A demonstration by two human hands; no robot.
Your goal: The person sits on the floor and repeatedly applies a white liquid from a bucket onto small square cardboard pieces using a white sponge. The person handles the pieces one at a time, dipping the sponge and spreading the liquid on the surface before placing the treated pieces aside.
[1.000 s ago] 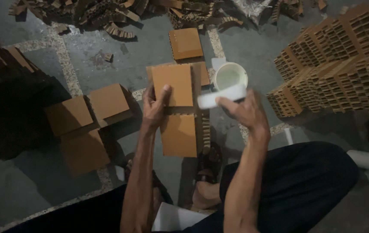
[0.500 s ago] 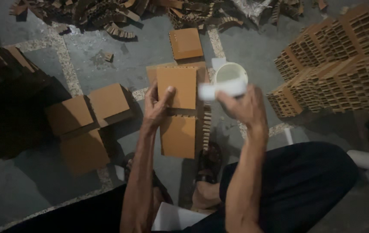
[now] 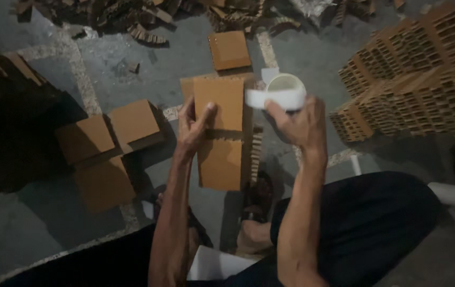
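Cardboard squares (image 3: 109, 143) lie in a loose group on the grey floor (image 3: 179, 64), well left of the cardboard stack. The cardboard stack (image 3: 222, 133) sits in the middle, its top sheet (image 3: 219, 103) brown and flat. The left hand (image 3: 193, 127) rests on that top sheet's left edge, fingers spread and pressing, clamped on nothing. Behind the stack lies a single cardboard square (image 3: 229, 49). Just right of the stack's far corner, the right hand (image 3: 302, 125) has its grip closed on a white tape roll (image 3: 276, 98), next to a white cup (image 3: 286, 84). Far right of the stack stand piles of honeycomb cardboard blocks (image 3: 413, 69).
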